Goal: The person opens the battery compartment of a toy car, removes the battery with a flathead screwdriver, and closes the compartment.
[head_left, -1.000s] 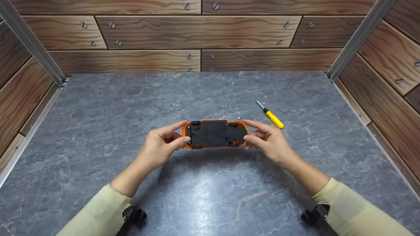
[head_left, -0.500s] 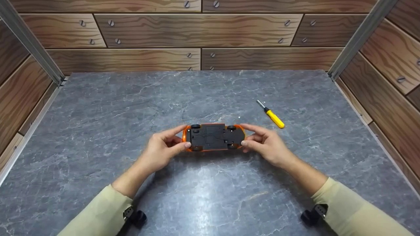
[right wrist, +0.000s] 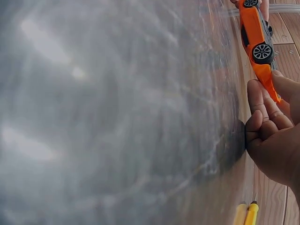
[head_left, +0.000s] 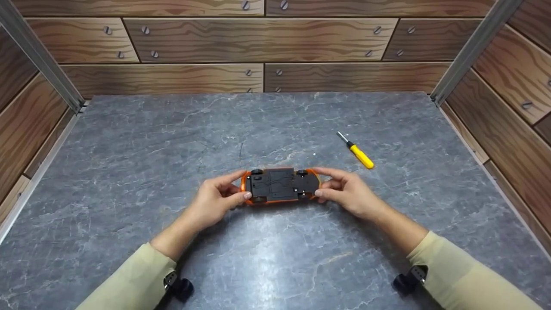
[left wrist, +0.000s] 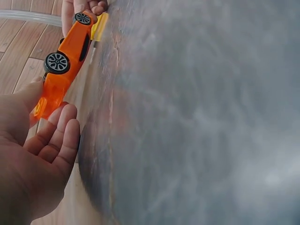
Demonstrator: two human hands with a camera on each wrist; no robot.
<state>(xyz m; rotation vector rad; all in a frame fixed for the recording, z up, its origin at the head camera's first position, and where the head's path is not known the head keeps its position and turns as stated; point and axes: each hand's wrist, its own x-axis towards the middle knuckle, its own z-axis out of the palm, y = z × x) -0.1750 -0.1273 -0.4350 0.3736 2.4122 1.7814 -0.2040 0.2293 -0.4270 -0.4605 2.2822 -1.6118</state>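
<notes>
An orange toy car (head_left: 280, 185) is held upside down between both hands, its black underside facing up. My left hand (head_left: 215, 198) pinches the car's left end, thumb on the underside edge. At the opposite end, my right hand (head_left: 351, 191) grips in the same way. The left wrist view shows the side of the toy car (left wrist: 70, 56) with its spoked wheels, the left fingers (left wrist: 61, 136) below one end. In the right wrist view the toy car (right wrist: 258, 42) appears above the curled right fingers (right wrist: 265, 115). The car's roof is hidden from the head view.
A yellow-handled screwdriver (head_left: 360, 156) lies on the grey marbled table (head_left: 172, 133), beyond the right hand. A tiny bright piece (head_left: 314, 154) lies to its left. Wood-patterned walls (head_left: 262, 41) with metal corner posts (head_left: 473, 51) border the table.
Both hands have brought the toy car slightly toward the person, lower in the head view. It remains upside down, and the screwdriver stays in place.
</notes>
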